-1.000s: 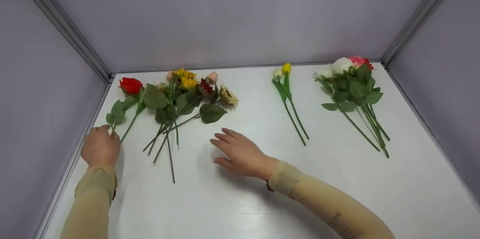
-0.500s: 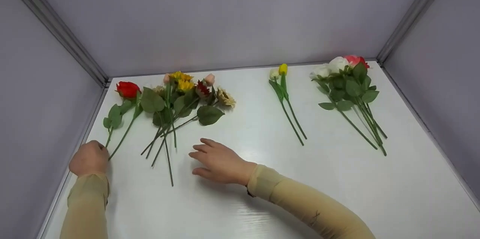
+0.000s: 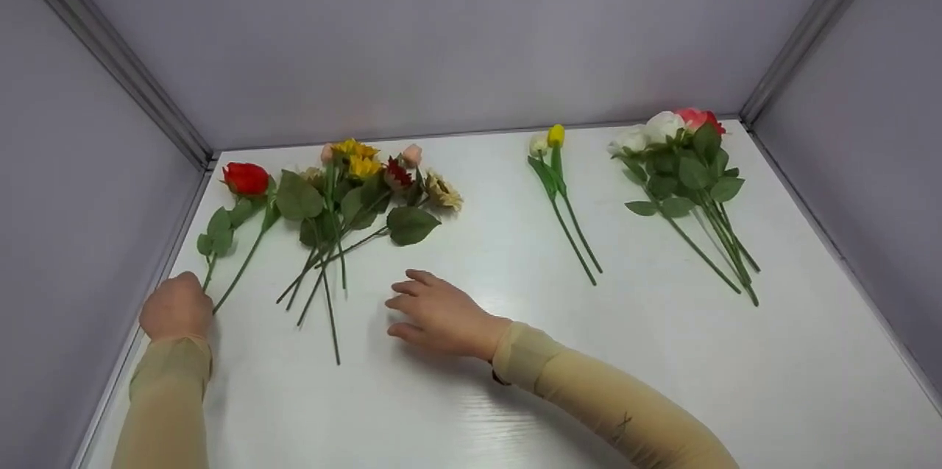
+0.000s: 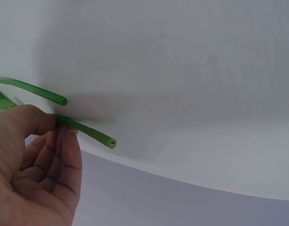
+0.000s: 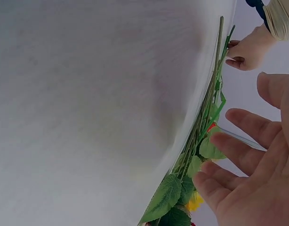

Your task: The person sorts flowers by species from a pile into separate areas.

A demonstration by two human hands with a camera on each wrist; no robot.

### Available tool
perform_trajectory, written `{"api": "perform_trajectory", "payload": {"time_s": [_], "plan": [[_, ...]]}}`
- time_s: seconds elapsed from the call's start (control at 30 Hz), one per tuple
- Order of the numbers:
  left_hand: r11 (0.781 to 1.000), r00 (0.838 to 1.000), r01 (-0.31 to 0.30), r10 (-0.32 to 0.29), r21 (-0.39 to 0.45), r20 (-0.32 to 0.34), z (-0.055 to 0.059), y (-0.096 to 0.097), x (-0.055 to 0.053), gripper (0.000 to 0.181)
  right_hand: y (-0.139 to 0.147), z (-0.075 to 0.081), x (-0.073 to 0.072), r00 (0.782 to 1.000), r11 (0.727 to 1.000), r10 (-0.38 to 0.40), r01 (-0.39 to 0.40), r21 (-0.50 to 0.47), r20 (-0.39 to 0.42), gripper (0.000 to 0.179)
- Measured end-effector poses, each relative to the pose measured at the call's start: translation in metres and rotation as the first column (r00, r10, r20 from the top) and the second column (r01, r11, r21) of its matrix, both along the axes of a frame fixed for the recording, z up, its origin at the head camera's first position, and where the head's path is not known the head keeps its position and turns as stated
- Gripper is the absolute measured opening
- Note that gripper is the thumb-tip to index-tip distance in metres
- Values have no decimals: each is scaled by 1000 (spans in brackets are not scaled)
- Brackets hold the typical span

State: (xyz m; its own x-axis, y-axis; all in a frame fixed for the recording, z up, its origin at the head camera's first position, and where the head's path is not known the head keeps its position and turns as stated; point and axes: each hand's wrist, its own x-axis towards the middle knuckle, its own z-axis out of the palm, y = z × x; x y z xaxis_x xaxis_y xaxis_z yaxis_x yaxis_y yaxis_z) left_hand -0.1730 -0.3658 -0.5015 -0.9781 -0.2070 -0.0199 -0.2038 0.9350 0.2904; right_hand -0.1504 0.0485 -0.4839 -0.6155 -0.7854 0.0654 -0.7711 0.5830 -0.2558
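Observation:
At the table's left edge, my left hand (image 3: pixel 176 307) pinches the lower stem of the red rose (image 3: pixel 246 179). In the left wrist view the thumb and fingertips grip this green stem (image 4: pixel 93 135) close to its cut end, while a second green stem (image 4: pixel 41 92) lies loose beside it. My right hand (image 3: pixel 444 316) is held over the middle of the table with its fingers spread and nothing in them. To its left lies a mixed bunch with yellow sunflowers (image 3: pixel 356 158), a dark red flower (image 3: pixel 398 174) and a cream flower (image 3: pixel 443 191).
Two tulips, one yellow (image 3: pixel 556 135) and one whitish (image 3: pixel 539 145), lie right of the middle. Farther right is a bunch of white roses (image 3: pixel 664 127) and pinkish-red ones (image 3: pixel 695 118). Grey walls (image 3: pixel 471 34) enclose the white table (image 3: pixel 662 373) at the back and sides.
My left hand has come down the rose stem toward the front left, and the rose has shifted slightly left. The right hand went left, then slightly back right.

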Motion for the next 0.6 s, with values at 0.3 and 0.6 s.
{"api": "perform_trajectory", "payload": {"time_s": [0.3, 0.6], "plan": [[1000, 998, 7, -8, 18, 55, 5, -1, 0, 14, 0, -4, 0, 1000, 1000, 2, -2, 5, 2, 44], [996, 996, -43, 37, 79, 78, 15, 2, 3, 26, 3, -3, -2, 1000, 1000, 3, -3, 12, -1, 40]]}}
